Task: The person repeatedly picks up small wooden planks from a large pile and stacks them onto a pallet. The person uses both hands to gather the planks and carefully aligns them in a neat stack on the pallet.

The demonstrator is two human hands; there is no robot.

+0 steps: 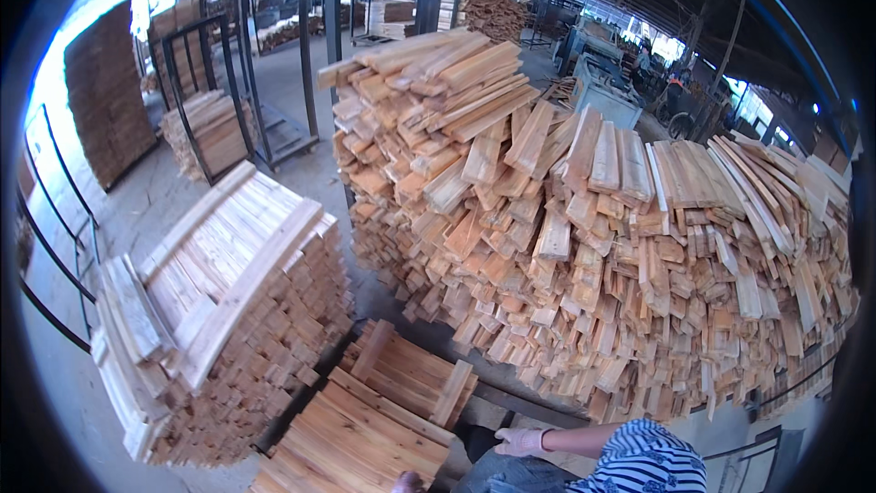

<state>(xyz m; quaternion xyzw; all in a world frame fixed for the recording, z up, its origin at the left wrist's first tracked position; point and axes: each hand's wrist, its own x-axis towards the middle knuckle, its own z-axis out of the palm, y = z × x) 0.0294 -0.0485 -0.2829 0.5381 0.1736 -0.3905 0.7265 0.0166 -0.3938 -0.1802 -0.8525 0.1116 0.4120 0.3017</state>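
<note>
My right hand (522, 442), in a pale glove below a striped sleeve, is by my jeans-clad leg (511, 475). Its fingers lie loosely outstretched, and I see nothing in them. Only a small part of my left hand (408, 482) shows at the lower edge, over the near stack of wooden boards (351, 438); its fingers are mostly cut off. Directly beyond lies a second, lower stack of boards (406, 370) with crosswise strips on top.
A large, uneven heap of short planks (566, 246) fills the middle and right. To the left stands a neat block of stacked boards (246, 310). Metal rack frames (233, 91) and a tall wood stack (109, 96) stand farther back, with a pale machine (602, 91) beyond the heap.
</note>
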